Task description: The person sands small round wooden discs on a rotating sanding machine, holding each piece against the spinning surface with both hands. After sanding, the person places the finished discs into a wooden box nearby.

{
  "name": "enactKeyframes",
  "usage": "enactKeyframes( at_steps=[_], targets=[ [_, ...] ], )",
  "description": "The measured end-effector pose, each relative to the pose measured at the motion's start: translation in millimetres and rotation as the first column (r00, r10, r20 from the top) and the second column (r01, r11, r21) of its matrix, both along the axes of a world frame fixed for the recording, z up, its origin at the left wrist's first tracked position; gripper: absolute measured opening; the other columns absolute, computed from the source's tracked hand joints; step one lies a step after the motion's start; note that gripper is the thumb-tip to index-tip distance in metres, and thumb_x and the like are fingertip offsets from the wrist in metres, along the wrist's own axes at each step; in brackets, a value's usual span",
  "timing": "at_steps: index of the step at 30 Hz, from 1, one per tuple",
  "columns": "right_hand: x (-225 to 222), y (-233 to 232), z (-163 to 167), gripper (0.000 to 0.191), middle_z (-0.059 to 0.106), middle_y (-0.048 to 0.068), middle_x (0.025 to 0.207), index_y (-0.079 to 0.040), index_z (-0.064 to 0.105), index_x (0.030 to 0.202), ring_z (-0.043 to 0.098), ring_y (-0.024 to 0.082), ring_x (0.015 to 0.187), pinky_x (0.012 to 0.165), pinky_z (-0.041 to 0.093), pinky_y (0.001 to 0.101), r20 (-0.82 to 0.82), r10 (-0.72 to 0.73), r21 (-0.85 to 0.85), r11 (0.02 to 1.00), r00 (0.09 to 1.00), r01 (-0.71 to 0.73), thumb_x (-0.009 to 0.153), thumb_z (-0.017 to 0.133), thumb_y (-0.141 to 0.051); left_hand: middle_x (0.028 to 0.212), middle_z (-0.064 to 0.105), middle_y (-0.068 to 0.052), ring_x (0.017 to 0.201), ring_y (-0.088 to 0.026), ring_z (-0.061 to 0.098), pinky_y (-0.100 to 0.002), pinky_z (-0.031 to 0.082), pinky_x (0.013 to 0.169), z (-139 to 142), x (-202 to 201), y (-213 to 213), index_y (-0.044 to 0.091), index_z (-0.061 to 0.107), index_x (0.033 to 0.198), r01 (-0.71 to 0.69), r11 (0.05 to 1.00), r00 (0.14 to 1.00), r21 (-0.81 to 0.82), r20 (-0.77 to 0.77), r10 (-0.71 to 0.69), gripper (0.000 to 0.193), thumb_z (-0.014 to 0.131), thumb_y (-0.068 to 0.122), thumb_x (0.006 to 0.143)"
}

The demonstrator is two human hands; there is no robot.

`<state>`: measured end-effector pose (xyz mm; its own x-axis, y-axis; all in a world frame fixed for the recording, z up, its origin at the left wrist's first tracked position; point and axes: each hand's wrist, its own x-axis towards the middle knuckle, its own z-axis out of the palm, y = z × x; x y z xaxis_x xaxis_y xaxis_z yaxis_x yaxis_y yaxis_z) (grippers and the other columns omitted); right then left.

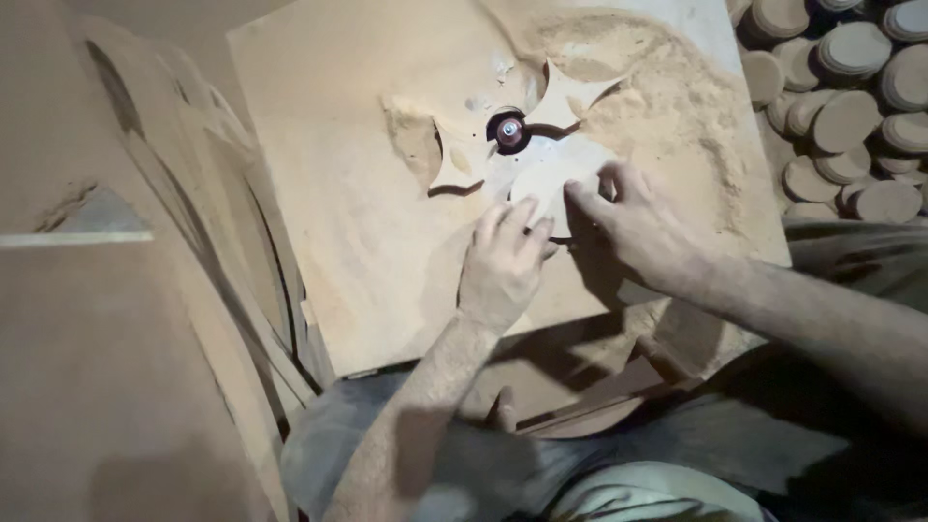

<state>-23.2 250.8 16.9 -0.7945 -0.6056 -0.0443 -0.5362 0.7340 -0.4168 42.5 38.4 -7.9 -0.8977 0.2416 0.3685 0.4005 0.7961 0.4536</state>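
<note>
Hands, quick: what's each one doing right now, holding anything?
Left hand: fingers flat, pressing on the round wooden disc by the cutter.
Right hand: fingers pressing the same disc's edge; neither hand closed around it.

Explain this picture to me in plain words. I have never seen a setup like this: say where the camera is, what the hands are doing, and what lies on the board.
The one picture comes from a camera worn on the person's head, looking down at their own bare hands. The left hand and the right hand both press flat on a round wooden disc. The disc lies on a wooden board, right up against a small spindle that sticks up through a hole. Pointed wooden guide pieces sit around the spindle. Sawdust is heaped on the far right of the board. At the top right are stacks of discs. Whether the spindle is turning cannot be told.
</note>
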Motion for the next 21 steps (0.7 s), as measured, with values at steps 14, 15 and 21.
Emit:
enactKeyframes(
  at_steps=[14,15,21],
  targets=[
    [-30,-19,16,0.058,0.051,0.022,0.115,-0.023,0.044,0.155,0.06,0.035,0.1,0.083,0.054,0.0437,0.329,-0.14,0.334,0.942,0.934,0.024,0.099,0.05,-0.012,0.133,0.066,-0.016,0.129,-0.034,0.06,-0.042,0.052,0.11,-3,-37,-21,-0.004,0.071,0.123,0.192,0.977,0.974,-0.09,-0.102,-0.2,0.034,0.063,0.009,0.093],
    [-32,-18,16,0.059,0.051,0.022,0.116,-0.024,0.042,0.156,0.06,0.035,0.1,0.083,0.054,0.0438,0.354,-0.147,0.35,0.937,0.924,0.015,0.099,0.049,-0.011,0.133,0.067,-0.016,0.13,-0.033,0.06,-0.042,0.052,0.111,-3,-40,-24,-0.004,0.071,0.123,0.206,0.974,0.973,-0.091,-0.092,-0.214,0.034,0.063,0.009,0.092],
    [-33,-17,9,0.073,0.05,0.022,0.12,-0.015,0.045,0.153,0.057,0.036,0.102,0.084,0.053,0.0437,0.19,-0.026,0.25,0.968,0.981,-0.022,0.082,0.057,-0.001,0.135,0.066,-0.017,0.131,-0.034,0.059,-0.043,0.052,0.112,-4,-46,-25,-0.005,0.071,0.122,0.219,0.973,0.972,-0.073,-0.073,-0.224,0.034,0.062,0.009,0.092]
  ],
)
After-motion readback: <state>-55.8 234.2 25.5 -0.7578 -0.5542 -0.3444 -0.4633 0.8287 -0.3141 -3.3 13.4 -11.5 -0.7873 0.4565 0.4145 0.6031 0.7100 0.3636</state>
